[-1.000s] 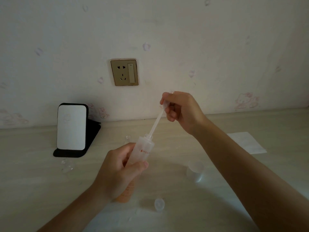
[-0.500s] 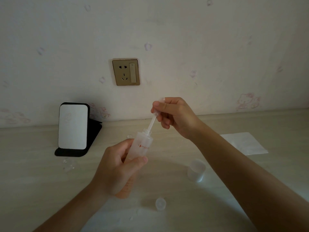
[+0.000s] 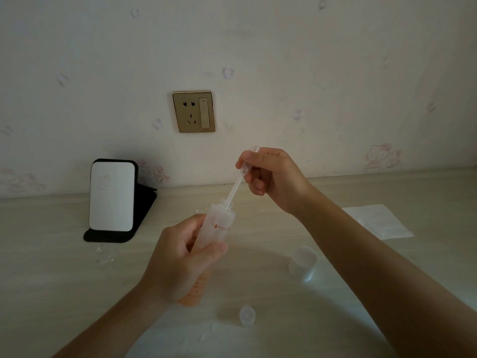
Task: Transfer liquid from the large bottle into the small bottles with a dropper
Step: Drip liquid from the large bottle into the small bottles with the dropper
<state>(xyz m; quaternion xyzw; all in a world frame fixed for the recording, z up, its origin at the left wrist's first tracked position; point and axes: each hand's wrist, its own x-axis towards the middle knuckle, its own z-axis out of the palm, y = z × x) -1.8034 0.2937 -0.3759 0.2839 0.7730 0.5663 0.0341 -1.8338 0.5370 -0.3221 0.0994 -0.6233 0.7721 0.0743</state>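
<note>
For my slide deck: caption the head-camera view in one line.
Left hand grips the large bottle while the right hand pinches a dropper whose tip sits in its neck.

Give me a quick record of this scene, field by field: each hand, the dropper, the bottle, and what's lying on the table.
Left hand: grips the tilted large frosted plastic bottle, orange liquid low inside
Right hand: pinches the bulb of the clear plastic dropper
Dropper tip: inside the bottle's neck
Table, left: small clear bottles, untouched
Table, right: translucent white cap, white paper sheet
</note>
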